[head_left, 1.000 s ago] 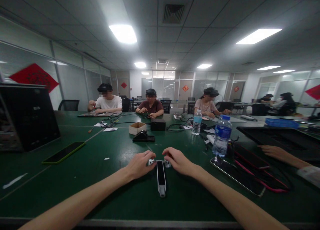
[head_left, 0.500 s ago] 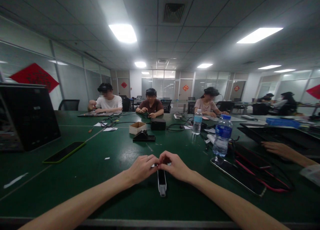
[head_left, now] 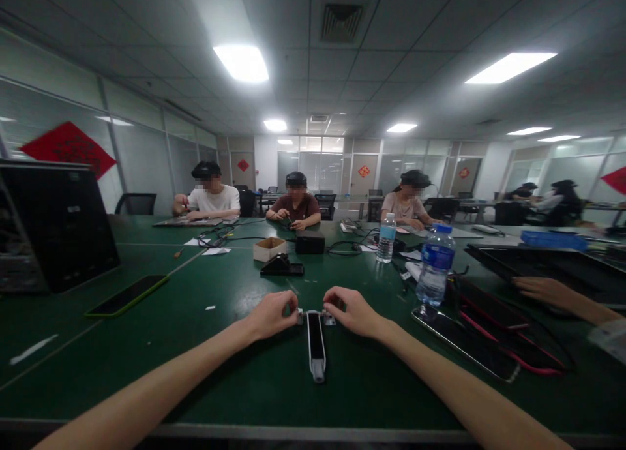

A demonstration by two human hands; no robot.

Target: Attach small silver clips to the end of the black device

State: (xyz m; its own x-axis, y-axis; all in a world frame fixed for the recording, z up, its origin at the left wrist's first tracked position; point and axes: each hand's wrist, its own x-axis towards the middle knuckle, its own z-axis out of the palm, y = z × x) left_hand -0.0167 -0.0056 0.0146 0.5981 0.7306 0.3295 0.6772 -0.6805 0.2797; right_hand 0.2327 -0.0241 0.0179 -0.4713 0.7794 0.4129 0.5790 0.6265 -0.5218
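On the green table in front of me lies a long narrow white device with a black inset strip and a grey blunt near end. Small pale metallic pieces stick out on both sides of its far end. My left hand is closed, with thumb and fingertips pinched at the left pale piece. My right hand has its fingers curled together at the right pale piece. The fingers partly cover both pieces, so their exact shape is hidden.
Ahead stand a black stand, an open small box and a black box. At right are bottles, phones, cables and another person's hand at a black tray. A green-edged phone lies left. Co-workers sit opposite.
My hands were together over the device's far end and have moved apart, one to each side. The far end and its side pieces now show. The neighbour's black tray has shifted slightly.
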